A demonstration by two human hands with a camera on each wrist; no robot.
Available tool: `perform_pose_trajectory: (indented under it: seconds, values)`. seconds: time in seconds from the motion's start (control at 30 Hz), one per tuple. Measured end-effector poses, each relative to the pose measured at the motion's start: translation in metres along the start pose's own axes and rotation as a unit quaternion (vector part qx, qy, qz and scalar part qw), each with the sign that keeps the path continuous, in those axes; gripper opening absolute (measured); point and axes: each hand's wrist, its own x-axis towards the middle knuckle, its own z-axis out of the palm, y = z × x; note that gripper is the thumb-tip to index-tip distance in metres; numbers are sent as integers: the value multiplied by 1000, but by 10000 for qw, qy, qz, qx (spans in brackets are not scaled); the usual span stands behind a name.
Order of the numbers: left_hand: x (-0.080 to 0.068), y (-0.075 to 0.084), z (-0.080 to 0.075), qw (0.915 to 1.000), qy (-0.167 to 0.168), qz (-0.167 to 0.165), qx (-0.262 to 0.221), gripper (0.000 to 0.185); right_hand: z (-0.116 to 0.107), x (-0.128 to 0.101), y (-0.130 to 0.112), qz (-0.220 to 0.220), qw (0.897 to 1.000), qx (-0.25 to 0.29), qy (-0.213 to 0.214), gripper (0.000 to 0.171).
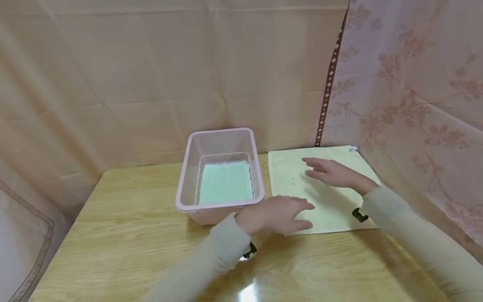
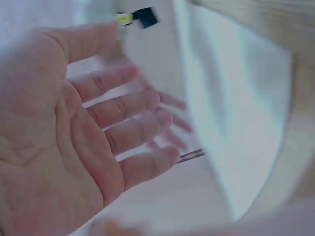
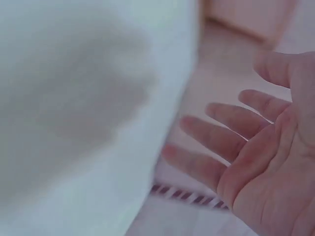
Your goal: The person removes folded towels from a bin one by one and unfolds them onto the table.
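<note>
A pale yellow-green towel (image 1: 298, 176) lies spread flat on the table, a small white tag at its far right corner. Over the towel's middle hangs my right hand (image 1: 332, 173), fingers extended and nothing in them. My left hand (image 1: 279, 214) is above the towel's near left part, its wrist overlapping the front corner of a pink plastic bin (image 1: 182, 180). Inside the bin a folded mint-green cloth (image 1: 225, 182) lies on the bottom. Both wrist views show bare palms, the left hand (image 2: 83, 128) and the right hand (image 3: 256, 147), with fingers spread and the towel beside them.
The wooden table (image 1: 124, 235) stretches left and forward of the bin. A beige curtain (image 1: 151, 75) hangs right behind the table, and a pink flowered curtain (image 1: 422, 105) borders the towel's right side.
</note>
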Motion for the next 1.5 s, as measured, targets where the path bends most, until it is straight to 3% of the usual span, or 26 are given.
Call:
perform_pose_trajectory:
  seconds: [0.1,0.2,0.37,0.47,0.6,0.7,0.8,0.9,0.97,1.03,1.17,1.27,1.5]
  values:
    - [-31,-5,-24,9987,392,246,-210,51,-2,10,-24,72,9956,926,-134,60]
    - [-68,-16,-45,9935,1012,344,-381,47,-3,16,-45,150,9841,1743,-319,61]
    - [-121,-51,-63,9711,2305,455,-423,39,4,26,-67,164,9549,2892,-647,64]
    - [-144,-83,-70,9580,2818,229,-486,38,13,33,-75,203,9382,3360,-801,66]
    - [-171,-128,-75,9403,3197,-648,-975,44,24,43,-80,306,9141,3885,-1117,69]
    - [-187,-159,-72,9192,3165,-1389,-1888,56,31,51,-82,339,8954,4219,-1385,73]
    - [-200,-183,-62,8842,2906,-1807,-3179,70,37,59,-82,392,8709,4645,-1557,75]
    - [-207,-198,-45,8435,2642,-1855,-4293,74,43,64,-82,395,8436,5083,-1686,74]
    - [-209,-204,-32,8278,2442,-1753,-4736,72,47,66,-84,341,8282,5302,-1783,75]
    - [-209,-207,-21,8211,2258,-1632,-4983,69,52,68,-85,272,8162,5465,-1853,77]
    - [-205,-207,-7,8208,1973,-1499,-5147,68,61,71,-87,210,8028,5664,-1851,83]
    - [-203,-205,-2,8207,1952,-1483,-5161,69,68,71,-89,248,8024,5720,-1683,82]
    - [-202,-204,-3,8109,2074,-1386,-5293,69,77,75,-93,296,8018,5815,-1345,75]
